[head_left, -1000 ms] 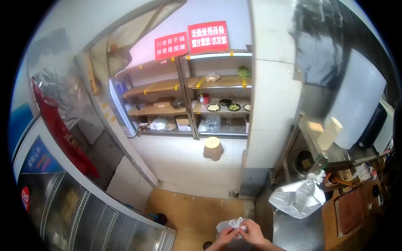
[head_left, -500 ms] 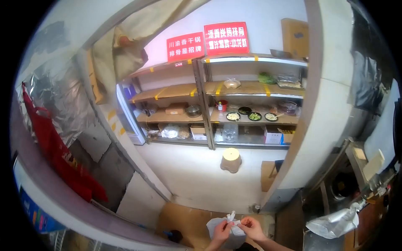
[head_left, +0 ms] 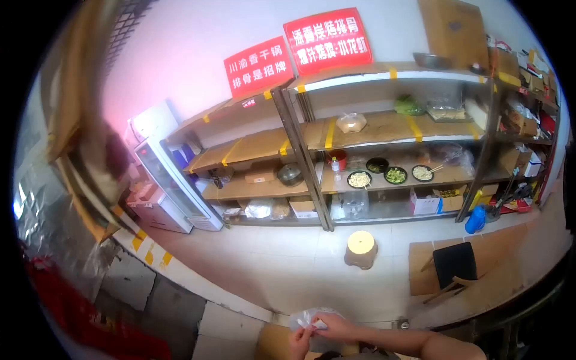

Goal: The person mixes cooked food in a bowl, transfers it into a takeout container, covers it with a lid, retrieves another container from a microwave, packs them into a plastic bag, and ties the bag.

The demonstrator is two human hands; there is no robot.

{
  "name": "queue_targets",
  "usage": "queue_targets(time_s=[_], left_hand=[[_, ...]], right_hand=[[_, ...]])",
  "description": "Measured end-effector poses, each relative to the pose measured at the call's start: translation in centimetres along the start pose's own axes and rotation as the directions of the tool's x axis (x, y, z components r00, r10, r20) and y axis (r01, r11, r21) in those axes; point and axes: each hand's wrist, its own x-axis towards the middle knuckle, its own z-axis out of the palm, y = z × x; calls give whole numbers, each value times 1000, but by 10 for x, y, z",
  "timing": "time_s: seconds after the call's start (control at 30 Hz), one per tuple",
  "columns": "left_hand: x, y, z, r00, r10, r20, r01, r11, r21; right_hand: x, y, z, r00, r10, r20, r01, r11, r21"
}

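Observation:
A whitish translucent plastic bag (head_left: pixel 300 318) is bunched between my two hands low in the view. My left hand (head_left: pixel 299 339) pinches the gathered top of the bag from the near side. Coming in from the right, my right hand (head_left: pixel 333 326) closes on a twisted white end of the same bag, its fingers close to the left ones. The lower part of the bag hangs behind the hands, and what it may contain cannot be made out.
Ahead stand shelves (head_left: pixel 372 133) with several dishes of food and boxes. A yellow-topped stool (head_left: pixel 361 243) is on the floor, with a dark chair (head_left: pixel 454 264) to its right. A wall edge (head_left: pixel 198 287) and red cloth (head_left: pixel 90 327) are at left.
My view has moved forward through the opening, so the shelves look nearer and the chair shows. Both hands still grip the bag; my right forearm now reaches in more from the side.

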Motion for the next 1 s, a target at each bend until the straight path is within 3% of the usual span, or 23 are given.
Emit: queue_targets(time_s=[0.07, 0.17, 0.2, 0.27, 0.33, 0.37, 0.47, 0.5, 0.57, 0.63, 0.7, 0.73, 0.8, 0.93, 1.0], left_hand=[[46, 28, 1, 999, -27, -41, 24, 997, -70], [117, 38, -16, 994, -23, -111, 9, 992, -125], [141, 52, -17, 986, 51, -159, -67, 993, -100], [192, 63, -31, 967, 124, -222, -140, 988, -59], [250, 58, -46, 970, -14, -244, -65, 948, -310], [278, 51, -57, 965, -15, -260, -66, 951, -302], [364, 51, -89, 982, -42, -185, -18, 951, -309], [399, 57, -97, 978, -29, -208, -40, 947, -320], [461, 70, -111, 981, 117, -153, -149, 964, -218], [529, 91, -127, 971, 222, -90, -238, 941, -241], [580, 157, -138, 983, 173, -64, -184, 891, -415], [602, 172, -152, 981, 169, -92, -192, 889, -416], [654, 191, -182, 951, 306, 36, -272, 891, -364], [728, 191, -246, 953, 300, -42, -303, 937, -172], [763, 153, -295, 990, 132, -54, -137, 983, -120]], right_hand=[[57, 19, -1, 991, -126, 39, 128, 990, -62], [141, 19, -11, 991, -115, 65, 122, 985, -119], [168, 17, -15, 988, -128, 85, 138, 984, -114], [222, 15, -13, 997, -18, 71, 24, 996, -89], [282, 35, -4, 997, -48, 63, 57, 987, -150], [310, 42, 2, 997, -60, 40, 67, 975, -212], [397, 59, -1, 981, -195, 5, 191, 957, -218], [429, 57, -7, 985, -169, -23, 157, 954, -257], [490, 58, -16, 982, -171, -77, 150, 963, -223], [559, 70, -20, 951, -250, -183, 226, 964, -144], [637, 72, -37, 880, -386, -276, 347, 920, -182], [673, 76, -46, 866, -384, -319, 325, 919, -225], [755, 72, -69, 845, -370, -386, 283, 922, -265], [903, 49, -130, 778, -356, -518, 245, 930, -273], [974, 50, -158, 723, -437, -535, 265, 891, -369]])
